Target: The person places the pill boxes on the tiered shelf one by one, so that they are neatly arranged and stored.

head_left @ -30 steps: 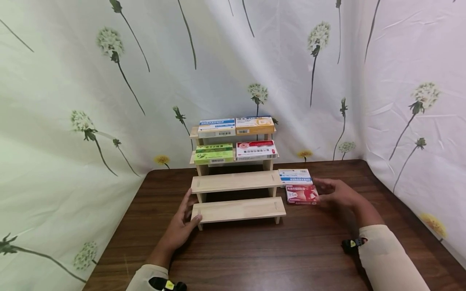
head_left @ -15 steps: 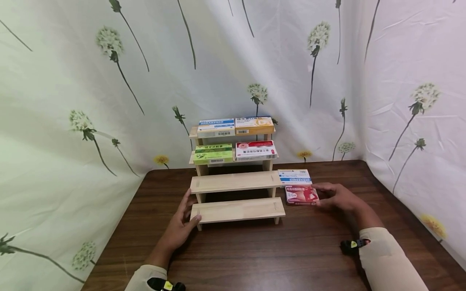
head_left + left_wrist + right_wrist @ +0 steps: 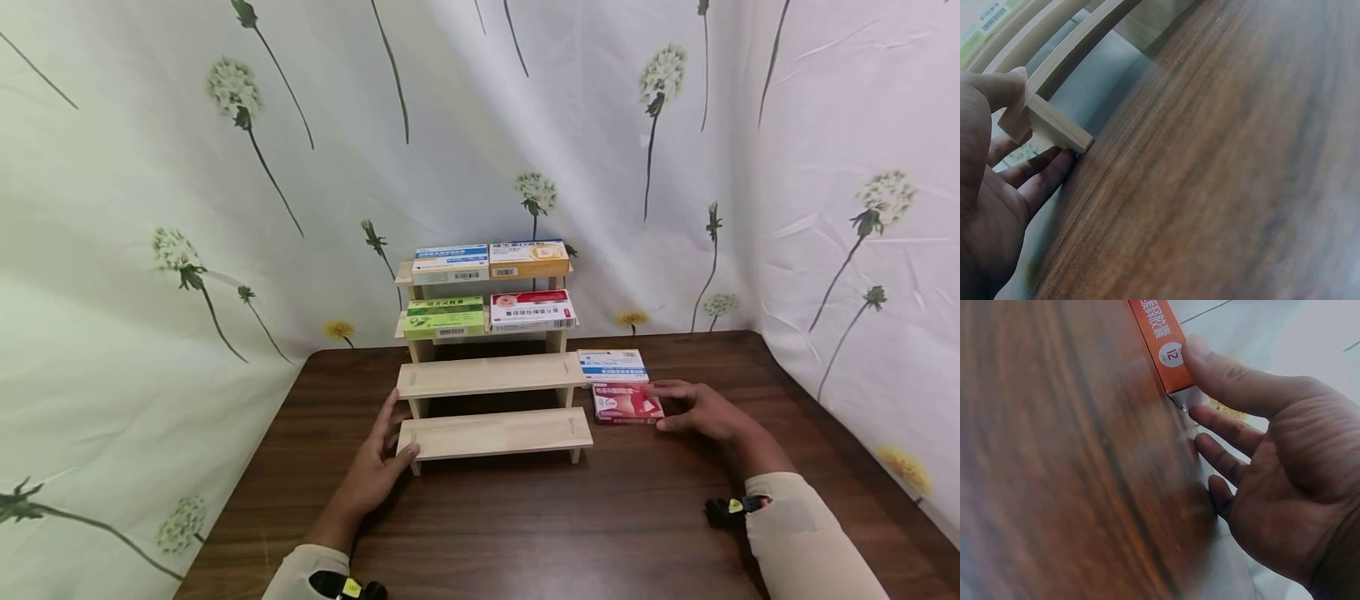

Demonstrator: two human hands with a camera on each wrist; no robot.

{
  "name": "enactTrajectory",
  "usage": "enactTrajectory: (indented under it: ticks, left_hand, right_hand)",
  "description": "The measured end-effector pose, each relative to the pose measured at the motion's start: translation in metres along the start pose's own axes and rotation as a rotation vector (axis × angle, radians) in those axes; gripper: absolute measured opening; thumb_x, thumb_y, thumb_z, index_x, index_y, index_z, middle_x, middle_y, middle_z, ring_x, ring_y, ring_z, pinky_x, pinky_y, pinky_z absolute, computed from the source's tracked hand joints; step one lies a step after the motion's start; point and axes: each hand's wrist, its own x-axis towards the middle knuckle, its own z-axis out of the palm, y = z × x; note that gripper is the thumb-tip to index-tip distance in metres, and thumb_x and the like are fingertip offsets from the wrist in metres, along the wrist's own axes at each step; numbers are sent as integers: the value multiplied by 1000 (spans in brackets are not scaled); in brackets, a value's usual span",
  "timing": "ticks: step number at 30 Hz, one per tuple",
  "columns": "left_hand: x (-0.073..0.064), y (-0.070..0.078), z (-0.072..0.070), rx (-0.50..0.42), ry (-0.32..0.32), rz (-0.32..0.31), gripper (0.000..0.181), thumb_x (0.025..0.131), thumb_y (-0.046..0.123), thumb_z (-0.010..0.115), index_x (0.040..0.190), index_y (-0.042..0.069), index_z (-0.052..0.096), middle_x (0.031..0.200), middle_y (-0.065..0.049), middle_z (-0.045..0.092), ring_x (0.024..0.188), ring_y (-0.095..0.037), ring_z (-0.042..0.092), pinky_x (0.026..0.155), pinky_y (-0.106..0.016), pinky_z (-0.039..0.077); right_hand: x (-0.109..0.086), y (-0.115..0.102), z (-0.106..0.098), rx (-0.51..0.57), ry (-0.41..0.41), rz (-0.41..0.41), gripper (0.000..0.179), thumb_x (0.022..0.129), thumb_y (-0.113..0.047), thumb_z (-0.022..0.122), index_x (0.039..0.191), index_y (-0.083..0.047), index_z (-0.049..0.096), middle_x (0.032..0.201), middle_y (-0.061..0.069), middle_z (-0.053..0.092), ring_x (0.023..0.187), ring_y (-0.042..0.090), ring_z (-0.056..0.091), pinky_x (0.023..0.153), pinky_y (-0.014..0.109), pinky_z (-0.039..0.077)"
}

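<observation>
A wooden tiered stand has several steps. My left hand grips the left end of its lowest step; in the left wrist view the thumb lies on the board and the fingers reach round the leg. To the stand's right, a red medicine box lies flat on the table, in front of a blue-and-white medicine box. My right hand is at the red box's right end, thumb and forefinger spread about it; in the right wrist view the other fingers are loosely extended.
On the top step lie a blue-and-white box and an orange-and-white box. Below them are a green box and a red-and-white box. A flowered cloth hangs behind the brown wooden table.
My right hand's thumb has shifted slightly toward the red box's front corner, and the forefinger shows more clearly. The left hand, stand and boxes keep their places; the head view shifts slightly.
</observation>
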Motion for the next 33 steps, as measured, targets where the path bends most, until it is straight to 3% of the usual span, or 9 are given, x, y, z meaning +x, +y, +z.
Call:
enactTrajectory:
  ticks: [6, 14, 33]
  left_hand:
    - [0, 1, 0, 5, 0, -7, 95, 109, 15, 69, 177, 38, 6, 170, -29, 39, 149, -57, 49, 93, -35, 62]
    - [-1, 1, 0, 0, -4, 3, 95, 109, 13, 68, 177, 36, 6, 169, -30, 39, 148, -57, 50, 93, -34, 62]
    - [0, 2, 0, 26, 5, -4, 95, 109, 15, 69, 178, 34, 5, 169, -30, 39, 147, -57, 51, 91, -34, 62]
  right_hand:
    - [2, 4, 2, -7, 8, -12, 61, 93, -26, 89, 148, -11, 70, 164, 31, 50, 152, 60, 40, 120, 79, 32]
    - [1, 6, 2, -43, 14, -26, 57, 94, -28, 88, 147, -11, 71, 160, 30, 54, 147, 58, 48, 117, 73, 41]
    - [-1, 6, 0, -28, 35, -10, 50, 94, -29, 89, 140, -12, 77, 156, 26, 61, 145, 53, 52, 115, 70, 44]
